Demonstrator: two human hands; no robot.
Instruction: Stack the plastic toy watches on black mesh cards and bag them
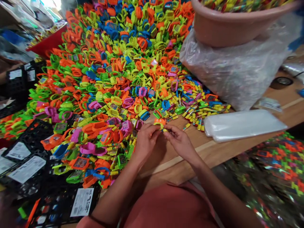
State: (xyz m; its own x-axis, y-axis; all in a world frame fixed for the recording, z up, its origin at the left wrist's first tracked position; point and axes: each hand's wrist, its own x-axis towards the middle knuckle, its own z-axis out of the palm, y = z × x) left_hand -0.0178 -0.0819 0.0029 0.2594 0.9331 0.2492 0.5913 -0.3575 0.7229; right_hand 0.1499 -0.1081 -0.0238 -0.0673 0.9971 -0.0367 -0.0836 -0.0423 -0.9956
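Observation:
At the near edge of a big pile of plastic toy watches [118, 76], my left hand [146, 137] is closed on a yellow toy watch [158, 125], its fingers hiding part of the strap. Close beside it, my right hand [177, 139] pinches a small yellow piece [164, 130] against the watch; what kind of piece this is cannot be made out. An orange toy watch [160, 121] lies just beyond the fingertips. Small yellow-ended tubes [196, 115] lie loose to the right of my hands.
Folded clear plastic bags [244, 125] lie on the wooden table [175, 164] at right. Behind them a pink tub [228, 27] rests on a filled plastic sack [232, 66]. Black crates [40, 171] with labels stand at left. Filled bags [273, 177] sit below the table's right edge.

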